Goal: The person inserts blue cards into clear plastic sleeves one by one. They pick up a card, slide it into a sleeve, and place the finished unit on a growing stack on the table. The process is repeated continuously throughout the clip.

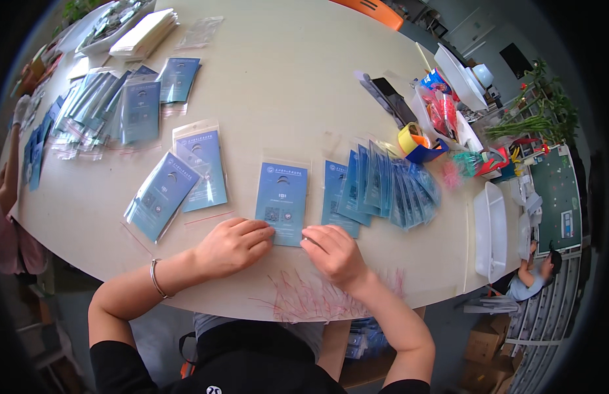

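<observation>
A blue printed card in a clear plastic bag [283,197] lies flat on the table before me, between my hands. My left hand [236,247] has its fingers bent and closed at the bag's lower left edge. At the lower right corner, my right hand [335,253] is closed in a pinch; a thin dark sliver shows between its fingers, too small to name. Two more bagged cards [161,195] overlap to the left. On the right, a fanned row of bagged blue cards [383,187] leans together. Thin clear strips with red lines [317,297] litter the near edge.
More bagged cards [97,105] are heaped at the far left, beside a stack of white sheets [145,34]. Yellow tape [409,139], a phone [393,100] and a white tray [490,230] lie to the right. Another person's arm [13,157] reaches in at the left.
</observation>
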`<state>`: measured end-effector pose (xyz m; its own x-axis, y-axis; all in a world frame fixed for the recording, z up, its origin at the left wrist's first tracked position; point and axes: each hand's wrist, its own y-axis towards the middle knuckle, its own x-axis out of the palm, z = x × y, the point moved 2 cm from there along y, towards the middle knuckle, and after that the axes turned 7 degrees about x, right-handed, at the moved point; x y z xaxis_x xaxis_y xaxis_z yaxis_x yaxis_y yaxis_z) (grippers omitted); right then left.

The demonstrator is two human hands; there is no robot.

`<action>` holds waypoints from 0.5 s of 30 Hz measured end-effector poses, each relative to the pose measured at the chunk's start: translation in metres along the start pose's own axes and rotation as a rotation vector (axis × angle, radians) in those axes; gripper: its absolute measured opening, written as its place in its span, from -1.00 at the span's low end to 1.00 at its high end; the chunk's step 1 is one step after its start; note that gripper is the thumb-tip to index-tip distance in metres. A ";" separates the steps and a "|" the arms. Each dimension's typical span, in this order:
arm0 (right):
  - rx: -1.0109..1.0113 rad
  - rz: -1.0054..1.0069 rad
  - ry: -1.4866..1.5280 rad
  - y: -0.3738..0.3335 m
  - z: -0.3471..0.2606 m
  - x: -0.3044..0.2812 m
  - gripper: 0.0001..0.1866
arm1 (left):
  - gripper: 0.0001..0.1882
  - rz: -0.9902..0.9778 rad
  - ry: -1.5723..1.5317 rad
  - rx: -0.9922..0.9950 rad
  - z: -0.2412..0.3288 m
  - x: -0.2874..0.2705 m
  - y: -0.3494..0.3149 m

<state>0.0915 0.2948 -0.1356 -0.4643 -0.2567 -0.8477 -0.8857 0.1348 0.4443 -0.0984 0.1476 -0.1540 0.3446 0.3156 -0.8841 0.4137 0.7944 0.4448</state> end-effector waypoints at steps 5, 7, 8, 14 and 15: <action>0.062 0.033 -0.001 -0.003 -0.009 -0.001 -0.82 | -0.81 0.015 -0.101 -0.066 0.001 0.000 0.004; 0.201 0.043 0.080 -0.006 -0.008 0.003 -0.84 | -0.82 0.054 -0.162 -0.164 -0.001 -0.003 0.004; 0.270 0.048 0.120 -0.007 -0.007 0.005 -0.85 | -0.82 0.074 -0.192 -0.212 -0.002 -0.004 0.004; 0.459 0.065 0.168 -0.009 -0.005 0.012 -0.86 | -0.81 0.098 -0.316 -0.338 -0.007 -0.005 -0.002; 0.476 0.055 0.173 -0.009 -0.005 0.013 -0.86 | -0.84 0.098 -0.329 -0.383 -0.007 -0.006 -0.001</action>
<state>0.0938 0.2856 -0.1493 -0.5390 -0.3860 -0.7487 -0.7806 0.5630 0.2716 -0.1068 0.1481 -0.1502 0.6387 0.2669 -0.7217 0.0495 0.9217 0.3846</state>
